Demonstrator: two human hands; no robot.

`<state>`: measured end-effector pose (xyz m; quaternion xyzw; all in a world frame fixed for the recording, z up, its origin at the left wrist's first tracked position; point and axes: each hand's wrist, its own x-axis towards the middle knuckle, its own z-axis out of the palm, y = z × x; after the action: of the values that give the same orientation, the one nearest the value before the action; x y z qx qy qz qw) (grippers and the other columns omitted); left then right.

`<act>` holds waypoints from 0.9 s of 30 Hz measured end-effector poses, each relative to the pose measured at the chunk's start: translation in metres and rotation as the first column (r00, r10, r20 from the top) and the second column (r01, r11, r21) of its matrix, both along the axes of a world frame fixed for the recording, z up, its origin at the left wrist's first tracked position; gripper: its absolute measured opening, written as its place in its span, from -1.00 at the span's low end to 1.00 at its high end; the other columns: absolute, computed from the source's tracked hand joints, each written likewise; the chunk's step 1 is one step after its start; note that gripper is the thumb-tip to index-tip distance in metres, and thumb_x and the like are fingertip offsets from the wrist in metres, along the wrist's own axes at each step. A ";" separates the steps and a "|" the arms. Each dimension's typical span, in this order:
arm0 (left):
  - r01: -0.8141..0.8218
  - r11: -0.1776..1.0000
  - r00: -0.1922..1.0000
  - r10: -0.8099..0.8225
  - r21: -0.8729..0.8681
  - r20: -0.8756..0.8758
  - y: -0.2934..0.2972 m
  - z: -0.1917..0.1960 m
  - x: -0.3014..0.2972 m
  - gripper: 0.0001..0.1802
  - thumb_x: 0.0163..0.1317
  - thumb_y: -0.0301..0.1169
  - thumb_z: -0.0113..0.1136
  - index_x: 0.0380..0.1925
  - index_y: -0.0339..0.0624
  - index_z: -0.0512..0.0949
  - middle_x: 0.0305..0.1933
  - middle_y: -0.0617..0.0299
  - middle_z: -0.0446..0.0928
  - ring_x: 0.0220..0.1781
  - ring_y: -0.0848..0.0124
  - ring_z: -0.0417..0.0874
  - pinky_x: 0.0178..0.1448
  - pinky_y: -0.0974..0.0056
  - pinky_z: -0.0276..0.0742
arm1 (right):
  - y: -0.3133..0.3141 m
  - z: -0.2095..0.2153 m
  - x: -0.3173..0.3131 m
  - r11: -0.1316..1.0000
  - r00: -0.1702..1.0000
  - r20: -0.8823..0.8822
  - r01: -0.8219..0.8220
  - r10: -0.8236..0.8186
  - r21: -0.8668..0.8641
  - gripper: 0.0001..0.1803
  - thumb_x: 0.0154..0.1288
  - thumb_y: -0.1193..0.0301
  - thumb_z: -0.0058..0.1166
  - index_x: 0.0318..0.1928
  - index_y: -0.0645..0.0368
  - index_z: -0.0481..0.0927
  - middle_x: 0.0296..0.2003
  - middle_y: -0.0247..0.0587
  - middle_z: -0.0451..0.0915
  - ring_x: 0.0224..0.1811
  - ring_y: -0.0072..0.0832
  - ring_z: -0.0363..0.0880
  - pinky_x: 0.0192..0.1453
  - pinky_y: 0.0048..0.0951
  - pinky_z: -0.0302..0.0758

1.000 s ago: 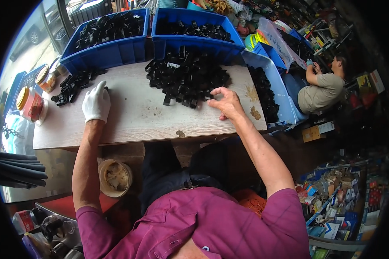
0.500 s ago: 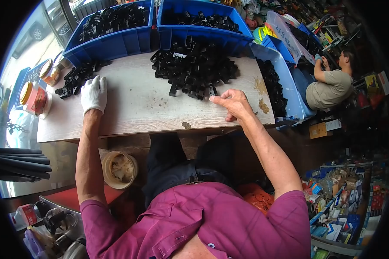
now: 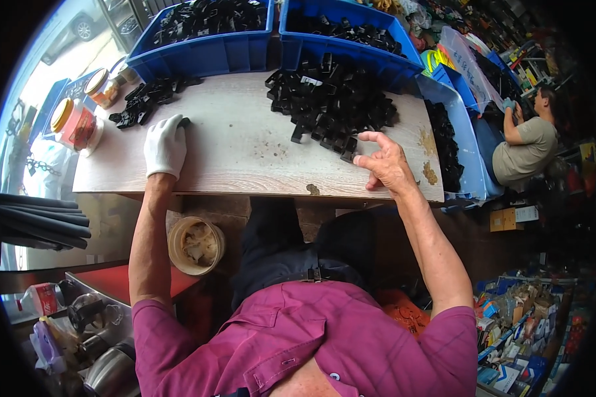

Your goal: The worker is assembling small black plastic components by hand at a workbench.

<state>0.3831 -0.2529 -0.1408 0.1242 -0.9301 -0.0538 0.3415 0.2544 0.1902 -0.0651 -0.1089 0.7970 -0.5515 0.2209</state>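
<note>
Your R hand [image 3: 387, 165], nearest the black pile [image 3: 331, 102], has thumb & index spread apart, tips just R of a black piece [image 3: 348, 149] at the pile's front edge; can't tell contact or long axis. Your gloved L hand [image 3: 165, 147], well apart to the L, is curled on a dark bit [image 3: 185, 122] poking out thumb-side. Pile's bulk lies fwd & L of R hand, blue bin [image 3: 341, 56] behind.

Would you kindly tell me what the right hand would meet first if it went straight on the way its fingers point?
Most likely the black piece at the near edge of the large pile, though whether the right hand touches it is unclear.
</note>
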 end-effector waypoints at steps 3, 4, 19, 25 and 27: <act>0.060 0.998 0.997 -0.058 0.027 -0.060 0.002 0.002 0.002 -0.71 0.24 -0.44 0.27 -0.02 -0.08 0.69 -0.11 0.03 0.72 -0.06 0.00 0.67 0.09 0.02 0.59 | -0.004 0.002 -0.001 0.999 1.000 -0.017 -0.023 0.023 0.033 -0.34 0.16 0.50 0.34 0.31 0.23 0.49 -0.68 -0.50 0.32 -0.79 -0.67 0.33 -0.72 -0.56 0.42; 0.045 0.997 0.997 -0.042 0.059 -0.059 0.009 0.003 0.000 -0.70 0.23 -0.45 0.28 -0.01 -0.08 0.69 -0.10 0.03 0.73 -0.07 0.00 0.68 0.08 0.01 0.60 | -0.003 0.002 -0.001 0.998 0.999 -0.019 -0.032 0.033 0.054 -0.34 0.15 0.52 0.34 0.30 0.23 0.50 -0.68 -0.49 0.33 -0.79 -0.66 0.33 -0.72 -0.55 0.40; -0.023 0.921 0.999 0.040 0.388 -0.035 -0.015 0.012 -0.004 -0.75 0.35 -0.23 0.24 -0.15 -0.11 0.75 -0.13 -0.02 0.73 -0.09 0.00 0.74 0.01 0.10 0.64 | -0.010 -0.003 -0.001 0.999 0.999 -0.018 -0.042 0.042 0.026 -0.44 0.21 0.40 0.41 0.19 0.29 0.54 -0.66 -0.39 0.49 -0.80 -0.69 0.33 -0.73 -0.58 0.37; 0.052 0.999 0.999 -0.052 0.007 0.004 0.011 0.007 -0.003 -0.68 0.20 -0.39 0.34 -0.01 -0.05 0.69 -0.06 0.09 0.72 -0.04 0.03 0.67 0.08 0.06 0.60 | 0.001 0.002 -0.004 0.992 0.993 -0.003 -0.117 0.117 0.050 -0.45 0.19 0.52 0.31 0.23 0.16 0.56 -0.65 -0.47 0.46 -0.76 -0.68 0.42 -0.67 -0.59 0.46; 0.072 0.997 0.997 -0.072 0.004 0.009 0.012 0.006 -0.002 -0.68 0.21 -0.42 0.32 0.00 -0.04 0.69 -0.06 0.09 0.72 -0.04 0.02 0.66 0.08 0.06 0.61 | 0.001 0.004 -0.004 0.987 0.989 -0.001 -0.147 0.148 0.070 -0.45 0.19 0.53 0.30 0.23 0.17 0.56 -0.66 -0.49 0.44 -0.76 -0.68 0.42 -0.67 -0.59 0.45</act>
<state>0.3807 -0.2411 -0.1346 0.0917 -0.9354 -0.0673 0.3347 0.2502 0.1909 -0.0607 -0.1613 0.8063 -0.5050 0.2624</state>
